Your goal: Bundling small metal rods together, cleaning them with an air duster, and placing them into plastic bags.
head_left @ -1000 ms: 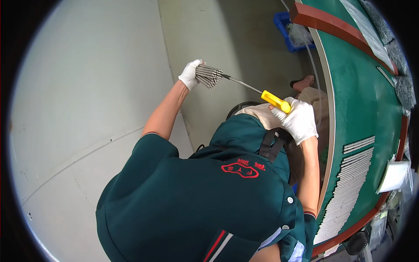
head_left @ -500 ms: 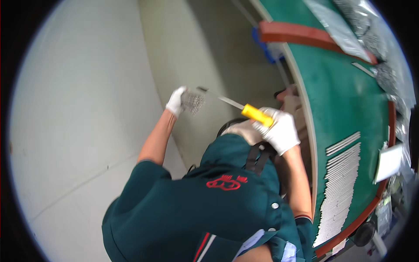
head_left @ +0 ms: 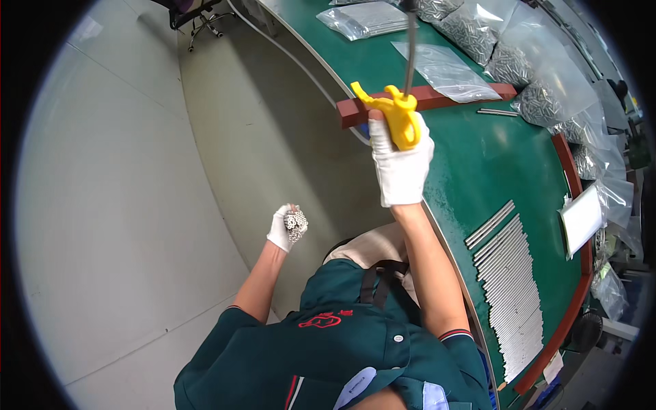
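Observation:
My left hand, in a white glove, is closed around a bundle of thin metal tubes, their open round ends facing up. It is held over the floor, left of my body. My right hand, also gloved, is raised in front of the table edge and wrapped around a yellow air blow gun. A thin dark stem runs from the gun up past the top edge. On the green table to my right lies a long row of metal tubes, with a few set apart at its far end.
Reddish-brown bars border and divide the table. Clear bags of small metal parts line its far side, and a flat plastic bag lies across one bar. A white packet rests at the right. A chair stands far left.
My right hand has risen and moved away with the blow gun, which now points up instead of toward the tubes. My left hand has come lower and turned the bundle's ends upward.

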`<action>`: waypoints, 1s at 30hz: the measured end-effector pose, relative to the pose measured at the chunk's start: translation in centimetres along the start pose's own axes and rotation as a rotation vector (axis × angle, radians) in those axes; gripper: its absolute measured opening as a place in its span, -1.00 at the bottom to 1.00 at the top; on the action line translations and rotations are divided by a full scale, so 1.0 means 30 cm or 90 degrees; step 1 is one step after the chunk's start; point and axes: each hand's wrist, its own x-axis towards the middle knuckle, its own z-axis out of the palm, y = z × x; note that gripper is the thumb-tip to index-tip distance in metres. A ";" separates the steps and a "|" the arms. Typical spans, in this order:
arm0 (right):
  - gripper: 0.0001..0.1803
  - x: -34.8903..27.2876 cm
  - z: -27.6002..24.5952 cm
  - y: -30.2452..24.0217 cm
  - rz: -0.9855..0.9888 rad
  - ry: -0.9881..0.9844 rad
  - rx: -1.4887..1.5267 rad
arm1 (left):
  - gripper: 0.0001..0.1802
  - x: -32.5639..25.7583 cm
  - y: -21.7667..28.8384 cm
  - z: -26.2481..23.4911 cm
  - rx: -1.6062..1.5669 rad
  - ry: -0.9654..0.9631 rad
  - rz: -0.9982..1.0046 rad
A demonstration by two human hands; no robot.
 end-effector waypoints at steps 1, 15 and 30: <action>-0.73 0.004 0.016 0.009 -0.045 0.008 -0.056 | -0.80 0.000 -0.009 0.011 -0.002 -0.005 -0.002; -0.49 0.007 0.066 0.082 -0.120 0.046 -0.232 | -0.77 -0.018 -0.048 0.074 -0.053 -0.085 -0.040; -0.37 -0.096 -0.072 0.059 -0.191 0.021 -0.216 | -0.65 -0.049 -0.110 0.190 -0.076 -0.062 -0.083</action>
